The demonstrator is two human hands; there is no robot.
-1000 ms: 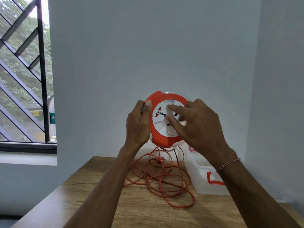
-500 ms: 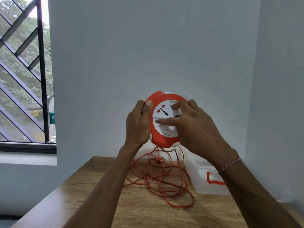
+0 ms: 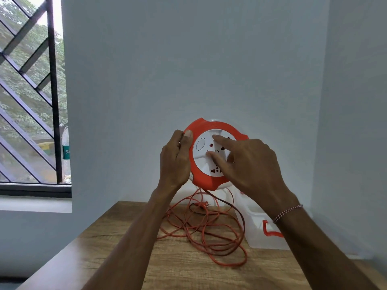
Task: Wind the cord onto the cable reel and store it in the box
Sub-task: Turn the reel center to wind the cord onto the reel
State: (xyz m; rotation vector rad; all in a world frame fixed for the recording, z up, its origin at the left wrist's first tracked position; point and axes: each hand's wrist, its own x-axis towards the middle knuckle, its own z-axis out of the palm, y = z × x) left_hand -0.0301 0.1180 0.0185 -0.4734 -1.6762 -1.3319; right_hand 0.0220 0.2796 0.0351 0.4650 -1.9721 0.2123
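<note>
I hold a round cable reel [image 3: 217, 127], orange-rimmed with a white socket disc [image 3: 201, 143], up in front of the wall above the table. My left hand [image 3: 174, 162] grips its left rim, thumb on the front. My right hand [image 3: 251, 166] lies over the disc's right half, with index finger and thumb stretched out and pressing on the white face. The orange cord [image 3: 209, 233] hangs from the reel's underside into a loose tangle on the wooden table [image 3: 125, 258]. Its plug [image 3: 202, 204] lies near the wall. The clear plastic box [image 3: 257, 233] with an orange latch stands right of the tangle.
The table stands in a corner, with walls behind it and to the right. A barred window [image 3: 31, 101] is at the left, and a bottle [image 3: 66, 152] stands on its sill. My right forearm crosses in front of the box.
The white disc has turned clockwise; its oval mark went from the bottom to the upper left. My right fingers shifted over the face. The left hand kept its grip.
</note>
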